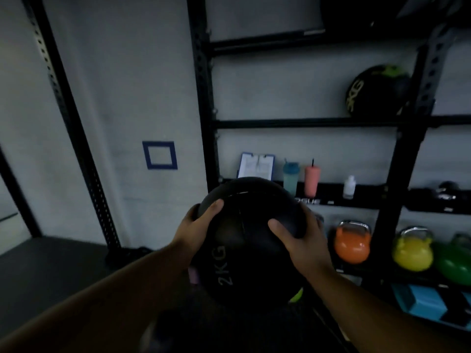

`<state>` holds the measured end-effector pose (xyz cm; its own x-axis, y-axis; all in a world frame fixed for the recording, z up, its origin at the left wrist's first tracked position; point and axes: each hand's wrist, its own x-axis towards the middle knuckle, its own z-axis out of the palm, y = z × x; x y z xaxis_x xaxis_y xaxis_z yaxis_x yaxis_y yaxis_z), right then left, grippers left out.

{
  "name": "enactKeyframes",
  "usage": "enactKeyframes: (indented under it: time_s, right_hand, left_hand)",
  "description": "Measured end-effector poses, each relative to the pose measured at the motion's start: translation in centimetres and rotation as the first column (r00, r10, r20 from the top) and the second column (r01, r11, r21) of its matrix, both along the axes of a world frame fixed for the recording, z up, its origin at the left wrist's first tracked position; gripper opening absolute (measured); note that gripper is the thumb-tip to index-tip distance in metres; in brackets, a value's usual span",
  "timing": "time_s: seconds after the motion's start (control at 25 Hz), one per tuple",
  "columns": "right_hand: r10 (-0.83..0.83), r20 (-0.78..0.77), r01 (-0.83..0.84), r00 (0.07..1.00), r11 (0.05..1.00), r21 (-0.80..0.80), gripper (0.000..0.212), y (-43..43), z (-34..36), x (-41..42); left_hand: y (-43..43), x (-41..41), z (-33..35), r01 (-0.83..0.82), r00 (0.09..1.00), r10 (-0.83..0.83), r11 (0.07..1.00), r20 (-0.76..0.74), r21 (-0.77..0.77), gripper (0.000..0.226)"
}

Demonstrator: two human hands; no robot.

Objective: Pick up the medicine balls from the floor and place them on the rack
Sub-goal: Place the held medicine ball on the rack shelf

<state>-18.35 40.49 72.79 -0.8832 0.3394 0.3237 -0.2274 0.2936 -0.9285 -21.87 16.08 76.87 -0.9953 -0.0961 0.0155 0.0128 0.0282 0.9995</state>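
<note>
Fingers [216, 206] of both hands, spread wide, clasp what looks like a black 2KG medicine ball [244, 240].

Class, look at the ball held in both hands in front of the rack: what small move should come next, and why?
Probably lift the black ball up and to the right, toward the shelf bar where another ball already sits. Both the left hand and right hand grip it, and that shelf shows free space beside the other ball.
</note>
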Motion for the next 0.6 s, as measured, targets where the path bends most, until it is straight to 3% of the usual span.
enactKeyframes:
  time_s: [0.08, 0.4, 0.6]
  right_hand:
    - [-0.04, -0.079, 0.042, 0.996, 0.999, 0.023, 0.128, 1.6, 6.2, 0.1]
    - [-0.016, -0.287, 0.048, 0.958, 0.993, 0.107, 0.126, 3.2, 22.6, -3.0]
    - [0.005, -0.352, 0.05, 0.936, 0.988, 0.148, 0.125, 0.5, 28.3, -9.7]
  left_hand:
    - [1.8, 0.3, 6.2, 0.015, 0.997, -0.016, 1.0, -0.073, -0.02, 0.064]
    - [2.6, -3.0, 21.6, 0.048, 0.964, -0.05, 0.999, -0.261, -0.016, 0.112]
    - [-0.1, -10.6, 25.9, 0.035, 0.948, -0.023, 0.999, -0.316, 0.031, 0.099]
